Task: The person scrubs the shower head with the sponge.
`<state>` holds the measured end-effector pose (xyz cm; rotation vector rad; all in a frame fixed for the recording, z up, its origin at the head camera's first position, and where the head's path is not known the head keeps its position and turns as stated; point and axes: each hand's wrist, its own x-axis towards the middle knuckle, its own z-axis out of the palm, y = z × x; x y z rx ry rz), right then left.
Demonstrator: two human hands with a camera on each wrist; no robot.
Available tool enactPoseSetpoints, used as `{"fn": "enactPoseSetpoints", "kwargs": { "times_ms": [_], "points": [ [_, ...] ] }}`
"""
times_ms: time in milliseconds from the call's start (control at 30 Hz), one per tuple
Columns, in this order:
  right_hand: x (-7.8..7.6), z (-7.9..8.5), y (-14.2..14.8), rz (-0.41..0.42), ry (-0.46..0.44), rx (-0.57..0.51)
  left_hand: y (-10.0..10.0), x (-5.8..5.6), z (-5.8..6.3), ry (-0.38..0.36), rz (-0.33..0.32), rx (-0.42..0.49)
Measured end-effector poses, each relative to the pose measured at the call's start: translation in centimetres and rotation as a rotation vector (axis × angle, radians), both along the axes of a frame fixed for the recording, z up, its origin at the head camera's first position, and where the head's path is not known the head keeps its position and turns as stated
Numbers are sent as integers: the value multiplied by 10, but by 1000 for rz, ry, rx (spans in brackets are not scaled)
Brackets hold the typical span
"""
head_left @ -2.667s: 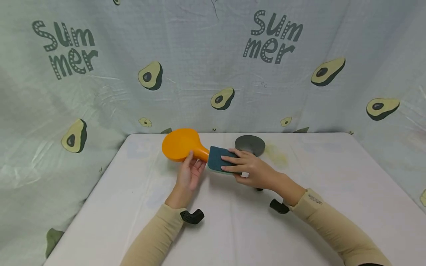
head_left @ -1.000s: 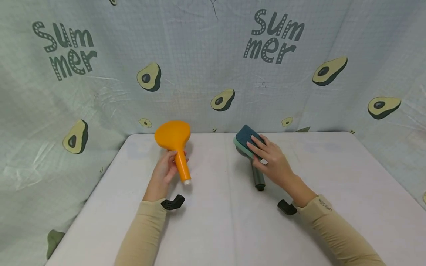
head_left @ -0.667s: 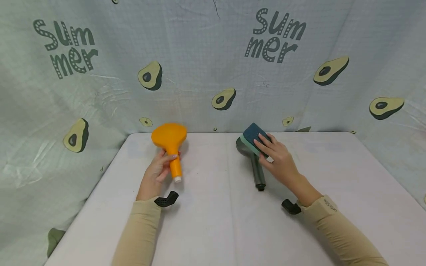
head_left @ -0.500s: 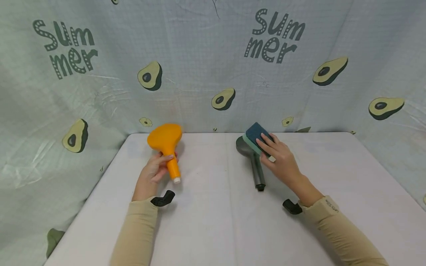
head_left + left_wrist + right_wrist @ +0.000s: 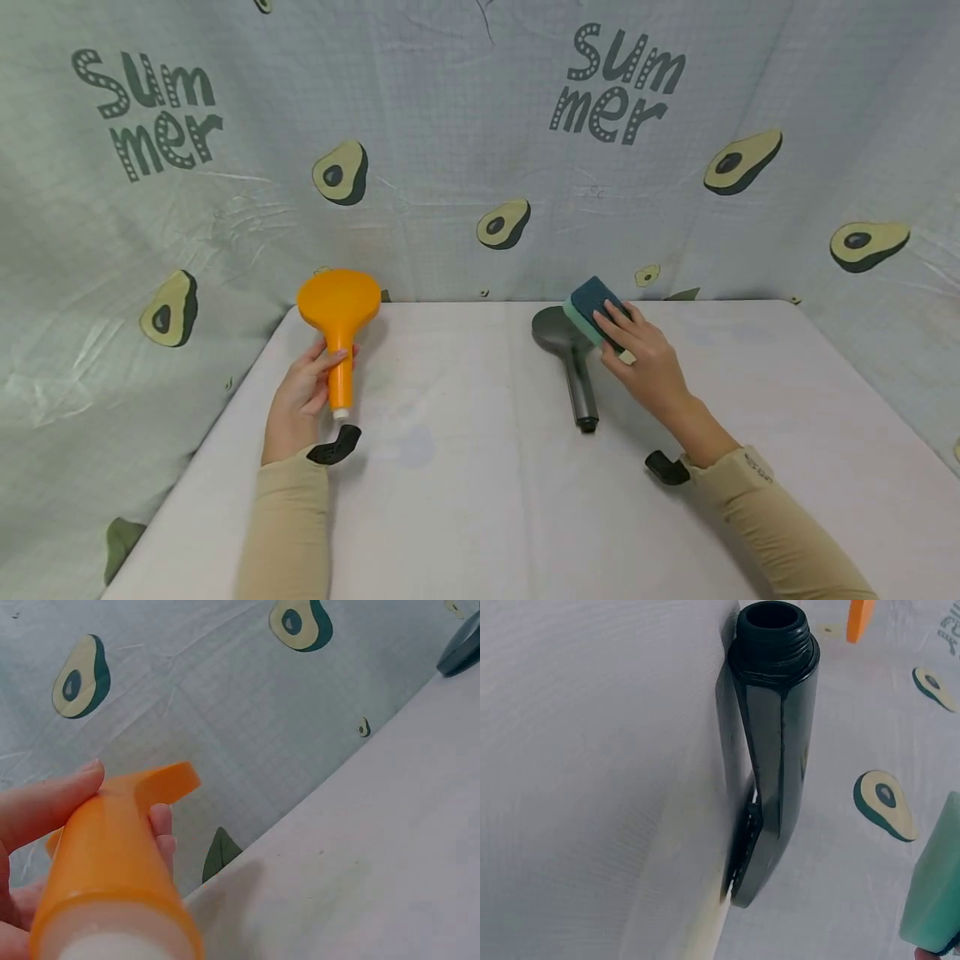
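Note:
My left hand (image 5: pixel 298 398) grips the handle of an orange shower head (image 5: pixel 339 300), holding it with the round head up and the white-tipped end toward me. In the left wrist view, thumb and fingers wrap that orange handle (image 5: pixel 112 855). With my right hand (image 5: pixel 647 365) I hold a sponge (image 5: pixel 596 296), dark blue on top and light green below, tilted above the table. Just left of the sponge lies a dark grey shower head (image 5: pixel 579 387), its handle toward me; the sponge slightly overlaps its round head. The right wrist view shows its threaded handle end (image 5: pixel 772 645).
A white-covered table (image 5: pixel 465 500) spreads beneath both hands. Behind it hangs a pale curtain (image 5: pixel 427 108) with avocado prints and lettering. Black curved pieces (image 5: pixel 334 446) stick out from the sleeve cuffs at both wrists.
Earlier the sponge was against the orange shower head's handle. Since then, my left hand has carried the orange shower head left and turned it upright; the sponge has moved right, off the grey shower head's middle.

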<state>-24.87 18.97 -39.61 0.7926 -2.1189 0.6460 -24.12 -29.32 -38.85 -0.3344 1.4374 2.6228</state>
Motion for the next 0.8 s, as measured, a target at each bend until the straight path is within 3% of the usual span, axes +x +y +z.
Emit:
{"fn": "enactPoseSetpoints", "kwargs": {
  "times_ms": [267,567,800],
  "points": [
    [0,-2,3,-9,-4,2,-14,3,-5,-102,73,-35],
    [-2,0,6,-27,-24,-4,-31,11,-14,-155,116,-136],
    [4,3,13,-70,-59,-2,-31,3,-23,-207,118,-316]
  ]
}}
